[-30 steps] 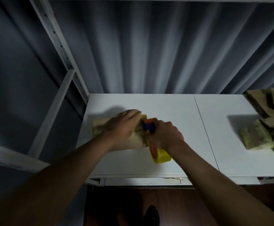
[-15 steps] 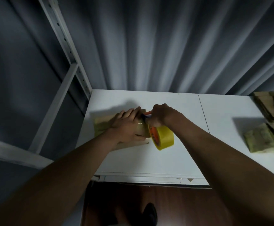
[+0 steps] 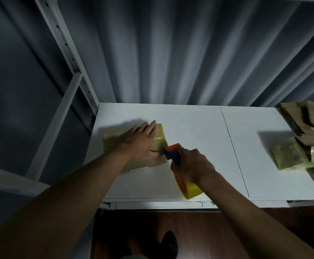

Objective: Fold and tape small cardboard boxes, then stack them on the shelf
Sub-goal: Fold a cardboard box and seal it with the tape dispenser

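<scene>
Left hand [image 3: 143, 142]: flat, palm down on top of cardboard box, fingers straight and together, pointing away toward far edge; pressing, not curled round anything.
Right hand [image 3: 191, 165]: curled round tape dispenser, knuckles up, just right of box's near right corner.
Tape dispenser [image 3: 173, 154]: orange and blue head, serrated edge up, touching or nearly touching right end of box; exact contact hard to tell.
Tape roll [image 3: 189, 187]: yellow, on dispenser, hanging below right hand near front edge of shelf.
Cardboard box [image 3: 115, 142]: small, tan-yellow, lying flat on left part of shelf, mostly covered by left hand; glossy tape strip visible on right end by fingers; a flap sticking out at near edge.
Shelf [image 3: 190, 124]: white board surface, seam line running front to back right of centre; box left of seam.
Stack of boxes [image 3: 291, 154]: pile of tan cardboard pieces and taped boxes at far right of shelf, well apart from hands, untidy, partly cut off by frame edge, blurred.
Shelf upright [image 3: 66, 47]: white perforated metal post at left, with diagonal brace.
Curtain [image 3: 171, 53]: grey pleated fabric behind shelf.
Floor [image 3: 199, 232]: dark reddish wood below shelf; dark shoe [image 3: 169, 243] visible.
</scene>
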